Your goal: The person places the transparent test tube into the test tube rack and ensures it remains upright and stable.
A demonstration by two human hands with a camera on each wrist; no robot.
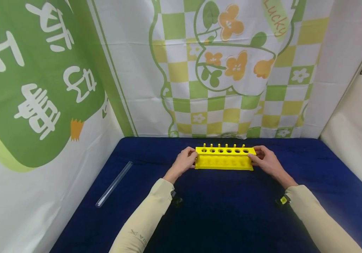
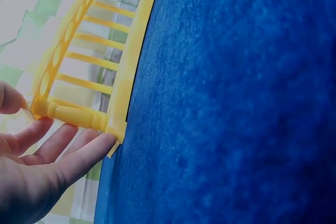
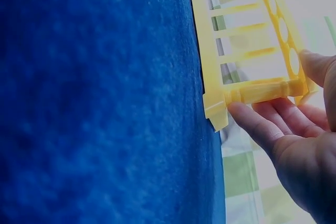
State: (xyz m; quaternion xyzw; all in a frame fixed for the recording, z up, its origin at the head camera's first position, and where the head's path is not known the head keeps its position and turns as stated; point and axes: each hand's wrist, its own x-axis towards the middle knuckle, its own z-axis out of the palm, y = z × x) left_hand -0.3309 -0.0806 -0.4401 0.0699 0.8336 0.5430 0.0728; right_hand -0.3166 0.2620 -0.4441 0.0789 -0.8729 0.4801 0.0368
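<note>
The left hand (image 1: 182, 163) holds one end of a yellow rack (image 1: 223, 151), and the right hand (image 1: 267, 162) holds the other. Each grips with the thumb near the top bar and the other fingers, slightly spread, along the end post; in both wrist views one fingertip reaches down to the base.

The rack stands upright, its long side parallel to the far edge of a dark blue table (image 1: 336, 168), a little in from that edge and about midway between the far corners. Its top bar has a row of six round holes, with six short pegs rising behind them.

Black straps circle both wrists, the right strap (image 1: 283, 200) showing a yellow-green patch. The left sleeve (image 1: 146, 214), which bears small dark lettering, and the right sleeve (image 1: 320, 214) are cream.

Well apart from the left hand, a clear tube (image 1: 114, 184) lies near the table's left edge, slanting roughly along it.

Beyond the far edge hangs a curtain (image 1: 181, 26) with green and yellow checks, orange flowers and the word "Lucky". White cloth with large green shapes and white characters covers the left side.
</note>
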